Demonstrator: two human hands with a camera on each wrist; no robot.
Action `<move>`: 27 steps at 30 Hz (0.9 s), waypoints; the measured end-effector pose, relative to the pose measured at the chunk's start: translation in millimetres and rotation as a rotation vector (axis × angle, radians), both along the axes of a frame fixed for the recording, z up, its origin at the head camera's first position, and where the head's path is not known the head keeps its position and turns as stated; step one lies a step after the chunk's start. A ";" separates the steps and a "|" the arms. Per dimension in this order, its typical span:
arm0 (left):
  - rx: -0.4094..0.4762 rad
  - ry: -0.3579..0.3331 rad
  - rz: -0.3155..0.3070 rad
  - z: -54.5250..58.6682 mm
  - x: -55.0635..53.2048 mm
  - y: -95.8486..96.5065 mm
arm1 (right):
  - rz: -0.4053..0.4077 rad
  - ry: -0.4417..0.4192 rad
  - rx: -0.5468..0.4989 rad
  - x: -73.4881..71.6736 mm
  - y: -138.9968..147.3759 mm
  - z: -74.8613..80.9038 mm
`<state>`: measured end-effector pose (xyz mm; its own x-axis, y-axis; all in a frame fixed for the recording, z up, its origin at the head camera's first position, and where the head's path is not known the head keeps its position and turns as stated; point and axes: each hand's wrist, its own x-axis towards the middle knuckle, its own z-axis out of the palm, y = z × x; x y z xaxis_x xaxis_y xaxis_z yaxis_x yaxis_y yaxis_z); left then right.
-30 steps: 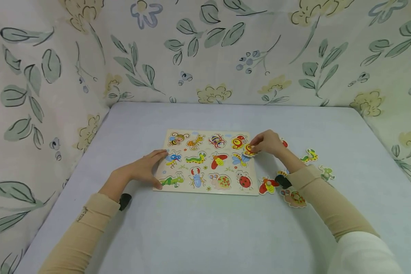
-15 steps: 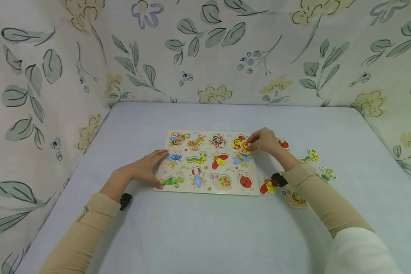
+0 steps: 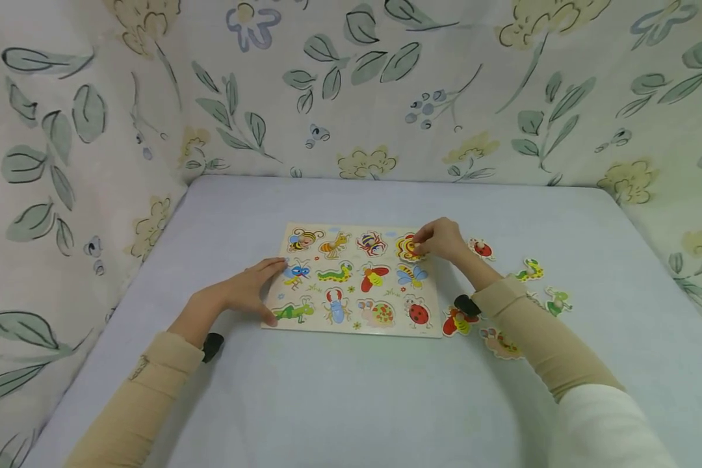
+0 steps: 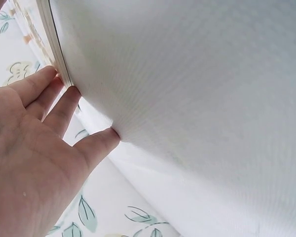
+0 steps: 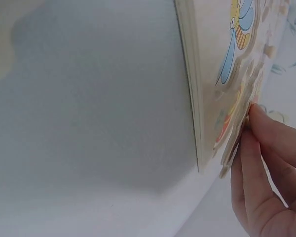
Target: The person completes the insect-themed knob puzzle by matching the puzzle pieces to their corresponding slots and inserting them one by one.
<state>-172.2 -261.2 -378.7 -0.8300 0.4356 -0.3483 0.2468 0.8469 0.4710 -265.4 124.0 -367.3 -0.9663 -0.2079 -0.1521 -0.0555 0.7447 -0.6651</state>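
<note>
The insect puzzle board (image 3: 398, 330) lies flat on the table in the head view. My right hand (image 3: 444, 239) pinches a red and yellow butterfly puzzle piece (image 3: 408, 249) over the butterfly picture in the board's far right corner. Thumb and fingertips meet at the knob side of the piece in the right wrist view, where the piece (image 5: 235, 140) is close over the board and nearly parallel to it. My left hand (image 3: 242, 289) rests against the board's left edge, fingers extended. In the left wrist view its fingertips (image 4: 74, 94) touch the board's side.
Several loose pieces lie right of the board: a ladybug (image 3: 481, 249), a caterpillar (image 3: 530, 270), a green insect (image 3: 558, 302), a red-winged insect (image 3: 459, 322) and a snail (image 3: 499, 344). My right forearm passes over some of them. A floral curtain (image 3: 351, 97) hangs behind the table.
My right hand has moved left with the butterfly piece, from the board's right edge to over the butterfly picture. The left hand has stayed at the board's left edge.
</note>
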 end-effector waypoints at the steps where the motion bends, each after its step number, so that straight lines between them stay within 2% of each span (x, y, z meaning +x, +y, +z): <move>1: -0.002 0.001 0.002 0.1 0.2 -0.5 | 0.002 0.003 0.002 -0.3 -1.5 0.0; 12: -0.003 0.018 -0.007 -1.9 0.0 -2.4 | 0.003 0.010 0.028 0.2 -11.3 3.9; 27: -0.005 0.010 0.000 -3.8 -0.6 -3.1 | 0.012 0.010 0.024 -5.6 -15.2 0.2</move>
<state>-172.8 -264.3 -382.5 -0.8335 0.4342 -0.3417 0.2519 0.8490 0.4644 -271.0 108.7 -367.1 -0.9653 -0.2156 -0.1475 -0.0708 0.7595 -0.6466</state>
